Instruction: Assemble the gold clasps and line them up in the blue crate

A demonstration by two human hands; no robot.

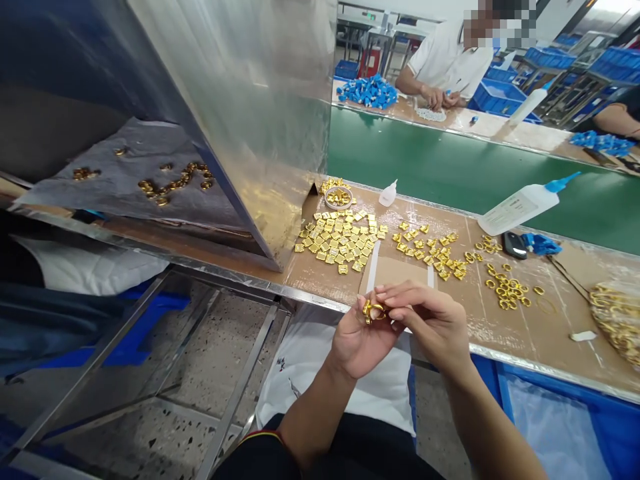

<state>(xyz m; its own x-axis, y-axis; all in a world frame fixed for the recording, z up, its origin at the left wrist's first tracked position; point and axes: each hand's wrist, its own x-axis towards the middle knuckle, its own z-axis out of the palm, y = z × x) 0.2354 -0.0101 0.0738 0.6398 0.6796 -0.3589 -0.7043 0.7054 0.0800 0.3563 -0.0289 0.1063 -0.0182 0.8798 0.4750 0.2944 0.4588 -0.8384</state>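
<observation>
Just in front of the bench edge, my left hand (361, 343) is closed on a gold ring (373, 311) with a raised top. The fingers of my right hand (433, 320) pinch at the ring's right side; whether they hold a separate small part is hidden. Beyond my hands lies a brown card with white side strips (400, 271). Flat square gold pieces (343, 240) spread to its left, and gold rings with tops (440, 253) lie to its right. Plain gold ring bands (507, 287) sit farther right.
A metal partition (260, 120) rises at left, with gold pieces on grey cloth beyond it. A white bottle with blue nozzle (520, 208), a small dropper bottle (388, 194) and a bag of rings (615, 320) stand on the bench. A green belt (450, 157) separates a co-worker (445, 63).
</observation>
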